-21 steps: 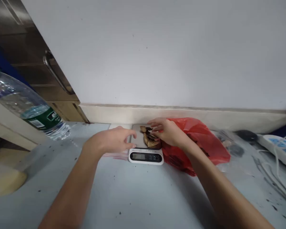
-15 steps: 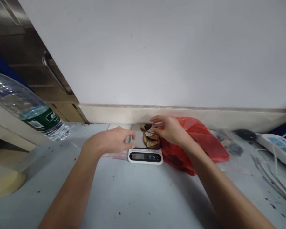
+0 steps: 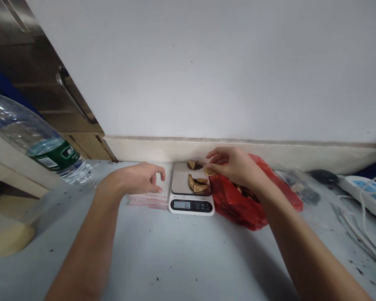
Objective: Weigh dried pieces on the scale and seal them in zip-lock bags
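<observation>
A white digital kitchen scale (image 3: 177,184) stands on the table, its display (image 3: 181,205) lit. Several curled, dried brown pieces that look like peel (image 3: 198,184) lie on its plate, with another piece and a dark fragment (image 3: 192,164) by the back edge. My right hand (image 3: 235,165) pinches one tan dried piece (image 3: 209,171) over the plate's right edge. Beneath that hand a red plastic bag (image 3: 238,209) lies open, more dried pieces showing inside. My left hand (image 3: 142,179) hovers left of the scale, thumb and forefinger apart and nothing between them, above flat clear bags with red strips (image 3: 148,200).
On the left stand a clear water bottle (image 3: 58,156) with a green label and a pale yellowish container (image 3: 11,238). To the right are a clear bag (image 3: 301,190) with dark contents, a white power strip (image 3: 368,194) and cables. A wall (image 3: 207,83) closes off the back.
My right hand has drawn back to the right from the scale plate, with one dried piece now visible in its fingers. My left hand has moved left, away from the scale.
</observation>
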Available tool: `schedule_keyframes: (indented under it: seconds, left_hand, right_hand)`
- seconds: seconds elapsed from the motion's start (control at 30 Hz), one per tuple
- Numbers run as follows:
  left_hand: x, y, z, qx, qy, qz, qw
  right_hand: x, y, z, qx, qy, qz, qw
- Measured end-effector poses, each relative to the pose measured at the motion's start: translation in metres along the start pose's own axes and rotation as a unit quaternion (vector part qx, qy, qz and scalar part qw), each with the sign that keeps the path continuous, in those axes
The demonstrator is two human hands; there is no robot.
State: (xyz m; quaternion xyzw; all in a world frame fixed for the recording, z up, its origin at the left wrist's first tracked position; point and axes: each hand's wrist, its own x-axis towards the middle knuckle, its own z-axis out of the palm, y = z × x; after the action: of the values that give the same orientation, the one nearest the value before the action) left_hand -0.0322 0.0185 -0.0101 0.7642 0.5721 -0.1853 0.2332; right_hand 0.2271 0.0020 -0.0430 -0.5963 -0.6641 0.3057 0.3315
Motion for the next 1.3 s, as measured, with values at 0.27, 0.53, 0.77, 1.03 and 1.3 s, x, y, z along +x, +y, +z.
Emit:
schedule_keyframes:
  seconds: [0.27, 0.53, 0.77, 1.03, 1.3]
  left_hand:
    - [0.004, 0.005, 0.002, 0.019, -0.025, -0.01, 0.999]
    - [0.012, -0.002, 0.005, 0.014, 0.011, -0.001, 1.0]
    - [0.011, -0.001, 0.004, 0.017, -0.003, -0.013, 1.0]
    - [0.019, -0.004, 0.008, 0.035, -0.014, 0.001, 0.999]
    - [0.002, -0.018, -0.003, -0.032, 0.143, 0.05, 0.988]
  right_hand:
    - [0.004, 0.004, 0.019, -0.011, 0.036, 0.005, 0.999]
    - [0.003, 0.006, 0.014, -0.042, 0.065, -0.037, 0.996]
    - [-0.005, -0.012, -0.007, -0.073, 0.055, 0.006, 0.996]
    - [-0.008, -0.011, -0.008, -0.062, 0.071, -0.032, 0.995]
    - [-0.012, -0.017, -0.001, -0.054, 0.053, -0.092, 0.993]
